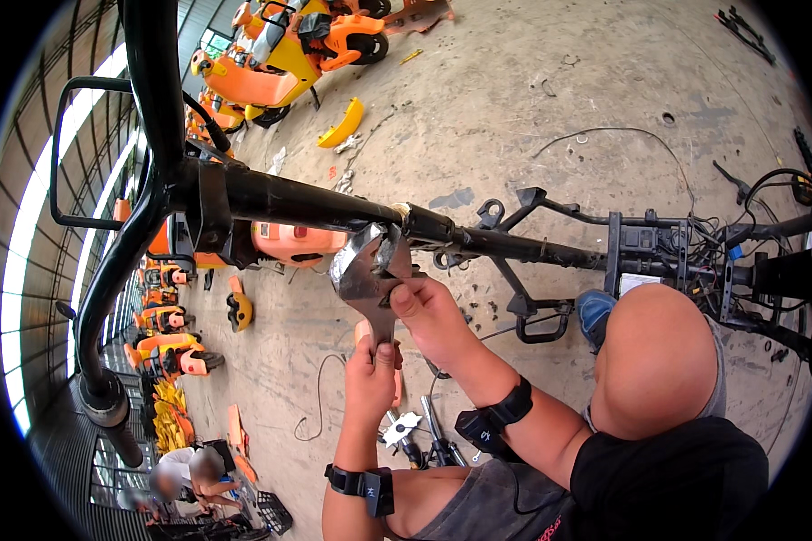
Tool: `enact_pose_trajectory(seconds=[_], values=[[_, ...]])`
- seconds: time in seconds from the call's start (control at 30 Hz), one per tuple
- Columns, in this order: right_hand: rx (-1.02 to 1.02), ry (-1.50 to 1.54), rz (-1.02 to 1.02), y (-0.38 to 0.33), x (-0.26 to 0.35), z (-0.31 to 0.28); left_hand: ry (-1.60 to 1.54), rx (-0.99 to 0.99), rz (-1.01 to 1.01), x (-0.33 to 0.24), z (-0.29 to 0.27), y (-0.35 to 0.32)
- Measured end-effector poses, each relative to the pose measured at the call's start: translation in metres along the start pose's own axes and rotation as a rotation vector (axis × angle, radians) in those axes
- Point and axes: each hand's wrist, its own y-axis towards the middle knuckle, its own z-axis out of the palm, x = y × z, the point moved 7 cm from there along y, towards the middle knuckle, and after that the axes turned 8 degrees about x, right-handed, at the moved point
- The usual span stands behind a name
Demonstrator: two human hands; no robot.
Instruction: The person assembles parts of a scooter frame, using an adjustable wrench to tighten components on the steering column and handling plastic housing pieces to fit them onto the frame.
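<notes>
Gripping the lower handle of a large adjustable wrench (367, 275), the left hand (371, 372) is closed tight around it, thumb up. The wrench stands nearly upright, its jaws set on the black frame tube (316, 204) where a bracket meets the tube. The right hand (433, 311) is partly closed, fingertips pinched on the wrench head just below the tube. Both wrists carry black straps. The stripped black vehicle frame (622, 248) runs level across the view, with handlebar (108, 270) at its left end and loose wiring (740, 243) at its right end. The person's bent knee (654, 361) sits beneath the frame's right half. Small tools (415, 433) lie on the concrete floor (532, 99) below the hands. Orange scooters (289, 45) stand near the floor's far edge; yellow panels (343, 124) lie beside them.
</notes>
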Motion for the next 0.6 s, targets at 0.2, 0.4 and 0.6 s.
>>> enact_pose_trajectory(seconds=[0.2,0.4,0.6], values=[[0.027,0.144,-0.074,0.000,0.007,0.006,0.045,-0.032,-0.009,-0.005,-0.003,0.000],[0.076,0.264,-0.098,0.004,0.002,0.004,0.046,-0.034,0.008,-0.009,-0.002,0.004],[0.103,0.201,-0.081,-0.001,0.008,0.007,0.042,-0.039,0.030,-0.006,-0.003,0.004]])
